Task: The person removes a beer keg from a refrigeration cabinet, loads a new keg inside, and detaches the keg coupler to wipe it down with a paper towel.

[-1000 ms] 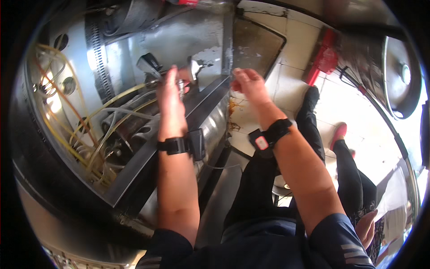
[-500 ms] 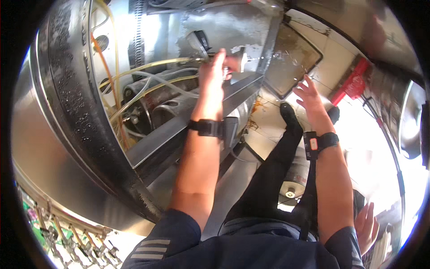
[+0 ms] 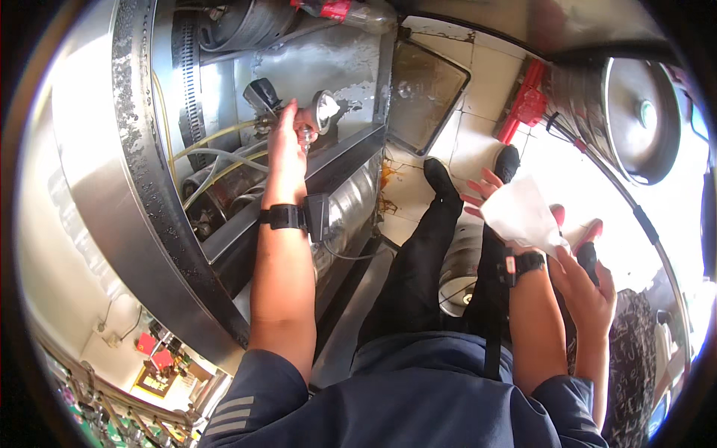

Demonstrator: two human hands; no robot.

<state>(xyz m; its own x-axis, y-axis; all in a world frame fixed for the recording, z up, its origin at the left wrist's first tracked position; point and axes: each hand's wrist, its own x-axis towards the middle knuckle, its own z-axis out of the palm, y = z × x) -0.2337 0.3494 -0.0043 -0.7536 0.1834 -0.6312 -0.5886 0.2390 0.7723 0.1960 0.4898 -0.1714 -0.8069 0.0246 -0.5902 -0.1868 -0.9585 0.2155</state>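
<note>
My left hand [image 3: 286,153] is closed around a metal keg coupler [image 3: 323,112] with a black lever handle [image 3: 261,95]. The coupler's round end faces right, with something white at its opening. A yellowish hose [image 3: 213,140] runs from it to the left. My right hand [image 3: 482,193] has its fingers spread. A white sheet [image 3: 523,213], like tissue or thin paper, hides its palm; whether the palm touches it I cannot tell. Another person's hand [image 3: 586,295], reaching in from the lower right, holds the sheet's lower end.
A steel cabinet frame [image 3: 325,166] surrounds the hoses and kegs at left. A metal keg [image 3: 461,272] stands between my legs; another keg [image 3: 627,119] is at upper right beside a red object [image 3: 526,104]. A plastic bottle [image 3: 366,13] lies at the top. Another person's red shoes [image 3: 590,230] are at right.
The view has shifted right. My left hand still holds the coupler, its round end now turned more into view. The other person's hand has brought the white sheet over my right hand.
</note>
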